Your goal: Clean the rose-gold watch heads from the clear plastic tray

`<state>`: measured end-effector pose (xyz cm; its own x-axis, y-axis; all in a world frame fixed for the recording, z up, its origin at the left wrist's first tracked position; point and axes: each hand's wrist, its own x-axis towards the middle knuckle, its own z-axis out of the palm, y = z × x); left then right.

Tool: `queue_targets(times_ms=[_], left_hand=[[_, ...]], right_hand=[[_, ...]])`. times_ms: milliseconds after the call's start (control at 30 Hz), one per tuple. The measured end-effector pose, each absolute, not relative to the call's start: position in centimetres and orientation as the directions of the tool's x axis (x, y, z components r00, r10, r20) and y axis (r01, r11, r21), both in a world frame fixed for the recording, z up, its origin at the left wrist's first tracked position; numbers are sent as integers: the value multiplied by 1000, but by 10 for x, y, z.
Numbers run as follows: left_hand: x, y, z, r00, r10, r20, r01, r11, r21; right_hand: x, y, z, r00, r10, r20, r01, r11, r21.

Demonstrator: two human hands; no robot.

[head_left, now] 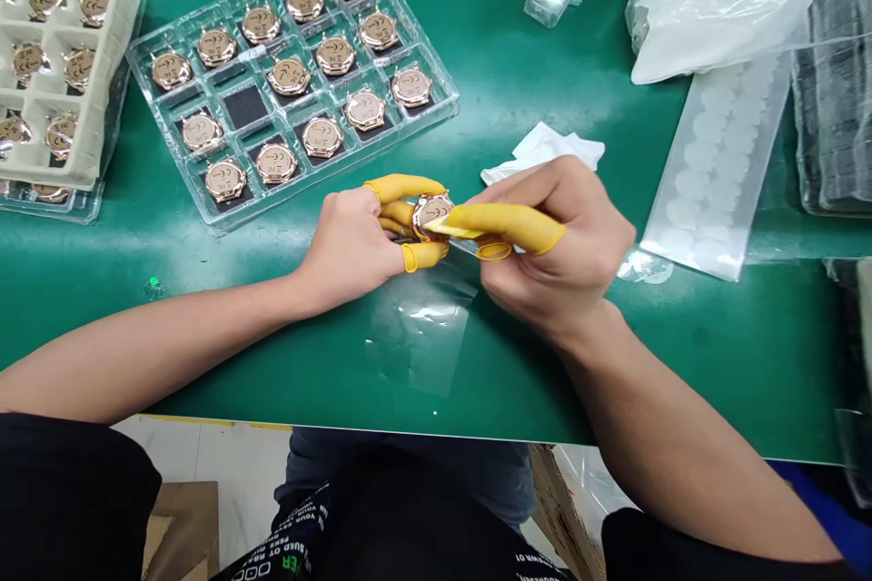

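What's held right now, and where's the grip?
A rose-gold watch case, gripped by its edge in the left hand's fingers; the right hand's finger lies across its face.

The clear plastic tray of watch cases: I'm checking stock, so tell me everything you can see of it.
The clear plastic tray lies at an angle on the green mat, moulded into three rows of five compartments. Fourteen hold rose-gold watch cases, lying back up on dark pads; one shows only its black pad. The left hand is nearest, but apart from it.
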<state>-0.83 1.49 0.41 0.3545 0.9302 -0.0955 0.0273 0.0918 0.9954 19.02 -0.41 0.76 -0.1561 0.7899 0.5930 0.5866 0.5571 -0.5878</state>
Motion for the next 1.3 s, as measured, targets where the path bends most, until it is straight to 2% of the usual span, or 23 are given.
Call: queue_targets(times_ms=[100,300,467,667,767,867,967,1067,1133,1233,1300], left_hand=[[-8,14,3,346,935,-77,44,66,997],[-8,14,3,353,933,-65,40,55,998],[-8,13,5,352,935,-51,55,33,998],[-9,12,4,354,934,-40,56,22,998],[-9,12,3,352,935,-42,72,18,997],[-9,13,3,338,940,-51,100,18,995],[-10,15,4,335,940,-71,98,41,994],[-10,16,5,345,935,-83,69,62,996],[-10,16,4,350,933,-85,43,75,996],[-10,15,1,363,928,-87,28,82,996],[-10,14,-2,376,923,-78,31,72,997]], right_hand=[[184,-7,4,-197,808,555,639,535,-553],[175,-8,-2,-152,750,644,706,538,-460],[170,-12,-5,-114,811,574,770,437,-465],[157,-20,1,3,835,551,768,351,-535],[158,-17,6,41,780,624,701,423,-575],[172,-6,6,178,731,659,585,460,-668],[193,7,0,264,782,565,565,349,-748],[206,12,-3,208,802,560,735,250,-631],[204,10,-2,146,835,530,757,251,-603],[192,2,1,6,945,327,602,258,-755],[186,-1,3,-93,981,170,450,193,-872]])
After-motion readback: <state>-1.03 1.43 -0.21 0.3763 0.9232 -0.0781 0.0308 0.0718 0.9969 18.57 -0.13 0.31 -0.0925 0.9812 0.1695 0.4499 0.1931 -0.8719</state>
